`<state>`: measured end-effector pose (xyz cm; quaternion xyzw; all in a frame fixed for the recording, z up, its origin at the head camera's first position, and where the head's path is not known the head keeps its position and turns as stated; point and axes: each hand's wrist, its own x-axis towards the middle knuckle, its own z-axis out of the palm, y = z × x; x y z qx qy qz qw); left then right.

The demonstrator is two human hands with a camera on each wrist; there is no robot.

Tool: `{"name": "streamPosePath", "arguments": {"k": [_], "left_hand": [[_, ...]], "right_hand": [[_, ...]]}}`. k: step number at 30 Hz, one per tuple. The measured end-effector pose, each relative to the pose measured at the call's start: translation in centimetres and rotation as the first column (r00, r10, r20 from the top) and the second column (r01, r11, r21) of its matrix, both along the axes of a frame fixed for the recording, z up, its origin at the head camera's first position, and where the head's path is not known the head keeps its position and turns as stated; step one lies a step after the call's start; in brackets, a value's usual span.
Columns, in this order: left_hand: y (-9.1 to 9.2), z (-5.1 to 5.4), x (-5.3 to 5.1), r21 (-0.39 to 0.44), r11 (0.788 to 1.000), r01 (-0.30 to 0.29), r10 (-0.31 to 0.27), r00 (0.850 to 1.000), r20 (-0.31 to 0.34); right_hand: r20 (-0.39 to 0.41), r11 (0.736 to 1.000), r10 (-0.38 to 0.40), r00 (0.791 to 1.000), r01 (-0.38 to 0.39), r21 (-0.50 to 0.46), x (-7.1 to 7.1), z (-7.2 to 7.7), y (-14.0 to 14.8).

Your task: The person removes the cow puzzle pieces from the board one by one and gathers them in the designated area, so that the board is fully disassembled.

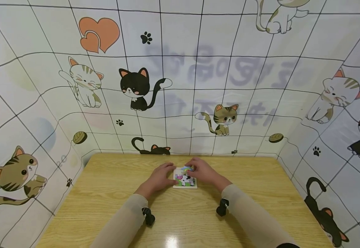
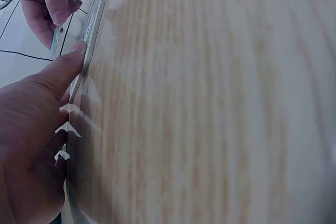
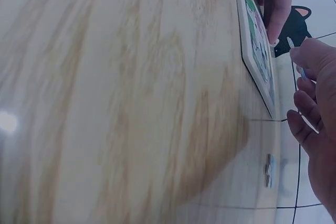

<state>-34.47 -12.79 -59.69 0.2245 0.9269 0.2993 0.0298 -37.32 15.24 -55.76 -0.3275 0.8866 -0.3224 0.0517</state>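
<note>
A small square jigsaw puzzle point(image 1: 185, 181) in a pale frame lies on the table, showing a cow and a pink figure. My left hand point(image 1: 159, 177) holds the frame at its left side, with the thumb on the near part and the fingers toward the far edge. Over the puzzle's upper part, my right hand point(image 1: 203, 171) pinches a colourful puzzle piece point(image 1: 186, 169) between thumb and fingers. In the left wrist view that piece point(image 2: 55, 41) appears tilted on edge, apart from the frame. Fingers hide some of the picture.
The wooden table point(image 1: 112, 196) reaches back to a wall covering point(image 1: 180, 75) with cartoon cats and grid lines. In the right wrist view, a small loose piece point(image 3: 269, 170) lies on the table near the right hand. Black wrist devices point(image 1: 148, 216) sit on both sleeves.
</note>
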Motion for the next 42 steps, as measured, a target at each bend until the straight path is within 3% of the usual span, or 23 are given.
{"name": "streamPosePath", "arguments": {"k": [11, 20, 31, 42], "left_hand": [[0.3, 1.3, 0.7, -0.041, 0.999, -0.009, 0.01, 1.0, 0.018], [0.1, 0.9, 0.7, -0.004, 1.0, -0.002, 0.002, 1.0, 0.002], [0.3, 1.4, 1.0, -0.025, 1.0, -0.013, 0.014, 1.0, 0.022], [0.3, 0.7, 0.7, -0.027, 1.0, -0.016, 0.016, 1.0, 0.013]], "right_hand": [[-0.023, 1.0, 0.004, 1.0, -0.005, -0.024, 1.0, 0.7, 2.3], [-0.031, 1.0, 0.01, 0.999, -0.01, -0.024, 1.2, 1.1, 4.2], [-0.079, 1.0, -0.014, 0.997, 0.013, -0.013, 1.5, 1.4, 6.9], [-0.065, 0.995, -0.101, 0.993, 0.102, 0.005, 1.6, 1.5, 9.2]]}}
